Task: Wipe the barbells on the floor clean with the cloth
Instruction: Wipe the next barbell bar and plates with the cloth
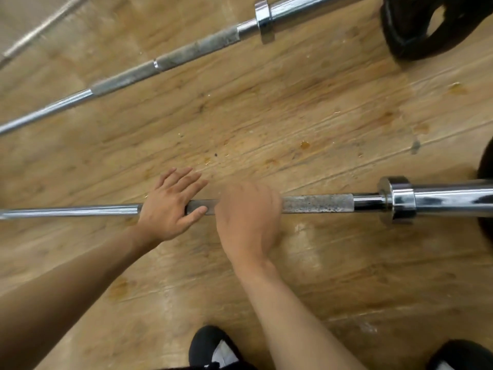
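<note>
The near barbell (317, 204) lies across the wooden floor from left to right, its knurled section grey and speckled. My left hand (168, 209) rests flat on the bar with the fingers straight and spread, the thumb under them against the bar. Just to its right, my right hand (245, 217) is blurred and curled over the bar, gripping it. No cloth shows anywhere in view; whether one is inside the right hand is hidden. A second barbell (186, 52) lies diagonally further away, also with dull, spotted knurling.
A third bar (40, 28) crosses the top left corner. A black weight plate (426, 36) lies at the top right, and another dark plate (486, 182) sits on the near bar's sleeve at the right edge. My black shoes (210, 348) stand at the bottom. The floor carries small stains and droplets.
</note>
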`<state>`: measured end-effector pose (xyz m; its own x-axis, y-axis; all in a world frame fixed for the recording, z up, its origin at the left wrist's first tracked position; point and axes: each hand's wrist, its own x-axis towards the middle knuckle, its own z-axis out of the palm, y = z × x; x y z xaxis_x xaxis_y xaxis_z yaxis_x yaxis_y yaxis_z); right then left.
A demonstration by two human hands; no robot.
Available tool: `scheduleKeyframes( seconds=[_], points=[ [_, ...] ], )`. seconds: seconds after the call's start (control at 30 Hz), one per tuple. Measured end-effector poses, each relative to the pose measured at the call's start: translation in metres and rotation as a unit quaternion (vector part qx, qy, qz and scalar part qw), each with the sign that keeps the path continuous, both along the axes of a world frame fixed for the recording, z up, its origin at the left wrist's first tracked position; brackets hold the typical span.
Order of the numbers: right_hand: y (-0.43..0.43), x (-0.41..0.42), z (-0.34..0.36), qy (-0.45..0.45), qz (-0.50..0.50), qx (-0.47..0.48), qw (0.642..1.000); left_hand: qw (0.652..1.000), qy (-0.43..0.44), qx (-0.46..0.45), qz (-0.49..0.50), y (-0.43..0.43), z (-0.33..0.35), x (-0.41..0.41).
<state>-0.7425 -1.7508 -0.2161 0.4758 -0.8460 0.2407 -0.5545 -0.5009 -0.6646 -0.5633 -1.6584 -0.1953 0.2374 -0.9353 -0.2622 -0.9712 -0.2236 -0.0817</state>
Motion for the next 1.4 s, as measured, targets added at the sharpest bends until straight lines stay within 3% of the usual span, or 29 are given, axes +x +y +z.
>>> scheduleKeyframes(
  seconds=[0.13, 0.23, 0.33, 0.53, 0.83, 0.97, 1.2, 1.4],
  points=[
    [-0.007, 0.006, 0.006, 0.016, -0.009, 0.027, 0.999, 0.992, -0.039, 0.116, 0.019, -0.014, 0.025, -0.002],
    [-0.011, 0.008, 0.008, 0.027, -0.005, 0.025, 0.999, 0.979, -0.012, 0.199, 0.041, -0.02, 0.058, -0.005],
    [-0.013, 0.007, 0.003, 0.021, -0.003, -0.013, 1.0, 0.975, 0.002, 0.22, 0.016, -0.012, 0.064, 0.002],
    [-0.014, 0.019, -0.015, -0.022, -0.054, -0.129, 0.99, 0.994, 0.035, 0.102, -0.007, 0.02, 0.028, 0.03],
    [-0.022, 0.026, -0.028, 0.036, -0.071, -0.226, 0.971, 1.0, 0.025, 0.005, -0.016, 0.066, 0.012, 0.106],
    [-0.024, 0.034, -0.032, 0.05, -0.108, -0.227, 0.967, 0.999, 0.032, -0.033, -0.012, 0.08, -0.002, 0.135],
    [-0.017, 0.058, -0.028, 0.041, -0.182, -0.188, 0.964, 0.981, -0.013, -0.192, 0.005, 0.071, -0.018, 0.126],
    [-0.01, 0.08, -0.027, 0.046, -0.255, -0.165, 0.952, 0.973, -0.005, -0.229, 0.007, 0.067, -0.027, 0.129]
  ],
)
